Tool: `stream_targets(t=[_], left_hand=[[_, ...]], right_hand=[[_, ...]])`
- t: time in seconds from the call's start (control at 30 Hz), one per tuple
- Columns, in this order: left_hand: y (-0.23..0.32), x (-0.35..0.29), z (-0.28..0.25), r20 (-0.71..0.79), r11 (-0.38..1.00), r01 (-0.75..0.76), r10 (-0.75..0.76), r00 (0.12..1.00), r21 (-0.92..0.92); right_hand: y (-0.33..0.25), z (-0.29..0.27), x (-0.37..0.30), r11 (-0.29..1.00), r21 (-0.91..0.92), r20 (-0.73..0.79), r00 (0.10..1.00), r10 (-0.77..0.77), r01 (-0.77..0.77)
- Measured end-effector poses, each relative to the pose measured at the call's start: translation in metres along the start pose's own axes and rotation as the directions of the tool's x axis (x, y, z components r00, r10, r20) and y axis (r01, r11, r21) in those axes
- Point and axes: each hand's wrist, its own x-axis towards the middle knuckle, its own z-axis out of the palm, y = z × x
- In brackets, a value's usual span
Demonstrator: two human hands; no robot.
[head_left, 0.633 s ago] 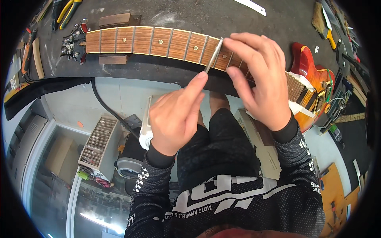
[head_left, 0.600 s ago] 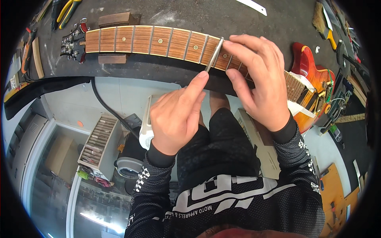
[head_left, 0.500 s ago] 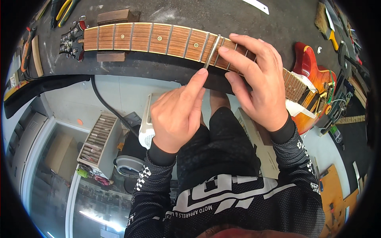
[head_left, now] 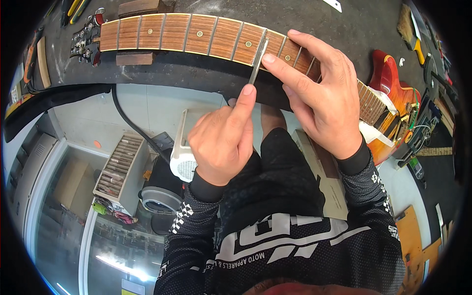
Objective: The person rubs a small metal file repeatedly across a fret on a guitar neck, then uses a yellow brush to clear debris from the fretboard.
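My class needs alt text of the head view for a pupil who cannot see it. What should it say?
A person's left hand holds a slim, file-like metal tool across a guitar's fretted neck, the right hand with its index fingertip close beside it. A dark workbench shows beneath, and the red-orange sunburst body is at right.

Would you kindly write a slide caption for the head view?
Slim metal tool laid across a guitar fretboard, the left hand at its near end, the right hand spread alongside.
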Motion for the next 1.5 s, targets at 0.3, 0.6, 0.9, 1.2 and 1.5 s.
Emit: stream_targets(t=[0.3, 0.6, 0.9, 1.2, 1.5], left_hand=[[-0.001, 0.014, 0.006, 0.027, 1.000, 0.018, -0.018, 0.999, -0.014], [-0.001, 0.026, 0.004, 0.061, 0.998, 0.039, -0.036, 0.998, -0.057], [-0.001, 0.025, 0.010, -0.003, 0.996, 0.038, -0.039, 0.999, -0.086], [0.000, 0.018, 0.003, 0.038, 0.996, 0.055, -0.052, 0.998, -0.077], [-0.001, 0.006, 0.003, -0.008, 0.996, 0.033, -0.034, 0.999, -0.082]], right_hand=[[0.001, 0.000, 0.002, 1.000, 0.003, -0.004, 1.000, -0.006, 0.006], [0.001, 0.000, 0.002, 1.000, 0.008, 0.000, 1.000, -0.004, 0.004], [0.001, -0.001, 0.004, 1.000, 0.004, 0.013, 1.000, -0.001, 0.001], [0.001, 0.001, 0.003, 1.000, 0.000, 0.002, 1.000, -0.007, 0.007], [0.001, 0.003, 0.002, 1.000, -0.006, -0.014, 1.000, -0.011, 0.010]])
